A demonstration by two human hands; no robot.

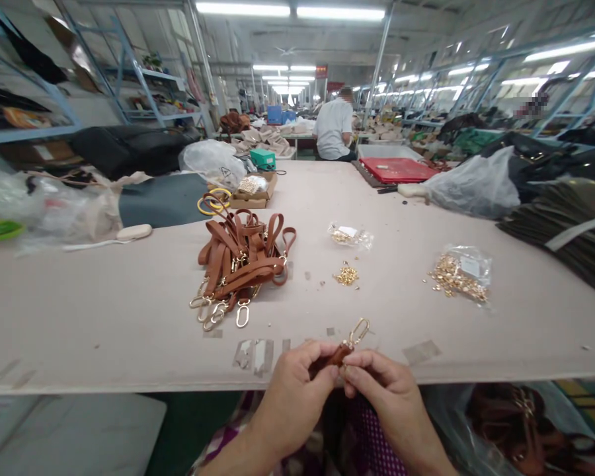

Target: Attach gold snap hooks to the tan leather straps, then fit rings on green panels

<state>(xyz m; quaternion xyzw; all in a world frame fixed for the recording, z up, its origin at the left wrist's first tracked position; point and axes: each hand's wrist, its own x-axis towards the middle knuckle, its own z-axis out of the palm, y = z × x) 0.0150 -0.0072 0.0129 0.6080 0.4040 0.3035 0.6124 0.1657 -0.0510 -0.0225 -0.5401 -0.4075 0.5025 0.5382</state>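
Note:
At the table's front edge, my left hand (300,390) is closed around the end of a brown leather strap (340,354). A gold oval clasp (359,330) sticks out from the strap's end, away from me. My right hand (384,387) pinches at the same strap end, thumb and forefinger together; whatever small piece may lie between them is hidden. Beyond my hands lies a small heap of gold hardware pieces (346,275). A pile of brown leather straps (245,258) with gold clasps rests to the left.
One clear bag of gold pieces (463,272) lies at right, another small bag (350,235) farther back. Red trays (399,170), a plastic bag (476,185) and dark stacked material (570,228) line the right. A cardboard box (254,192) stands behind the straps. A person (334,129) sits beyond the table.

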